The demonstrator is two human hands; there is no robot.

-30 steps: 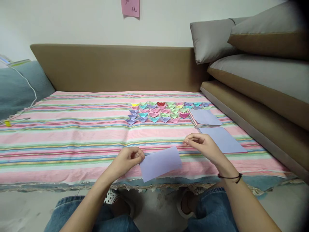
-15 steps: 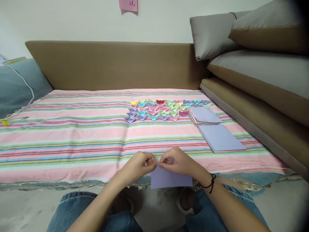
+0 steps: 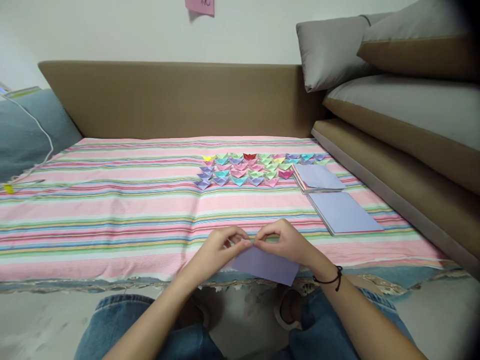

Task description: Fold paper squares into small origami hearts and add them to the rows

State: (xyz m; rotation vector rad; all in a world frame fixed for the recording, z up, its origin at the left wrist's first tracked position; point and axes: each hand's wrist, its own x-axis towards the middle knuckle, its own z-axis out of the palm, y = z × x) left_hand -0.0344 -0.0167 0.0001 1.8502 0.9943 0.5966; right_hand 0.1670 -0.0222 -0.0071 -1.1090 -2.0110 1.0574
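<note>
A purple sheet of paper (image 3: pixel 268 265) hangs at the front edge of the striped cloth, gripped along its upper edge by both hands. My left hand (image 3: pixel 226 246) pinches that edge between thumb and fingers. Close beside it, my right hand (image 3: pixel 282 242) pinches the same edge, its thumb and forefinger making a loop. The sheet slants down to the right. Beyond the hands, several small folded paper boats (image 3: pixel 239 173) in pink, green, blue, purple, red and yellow stand in rows on the striped cloth (image 3: pixel 150 207).
Two stacks of paper lie on the right: a nearer stack (image 3: pixel 345 213) and a farther stack (image 3: pixel 318 177). Grey and brown cushions (image 3: pixel 405 105) pile up at the right. A brown backrest (image 3: pixel 172 100) runs along the wall. A white cable (image 3: pixel 41 127) trails at the left.
Both hands have risen slightly and shifted a little right with the purple paper. The sheet has tilted, its right end now lower than its left.
</note>
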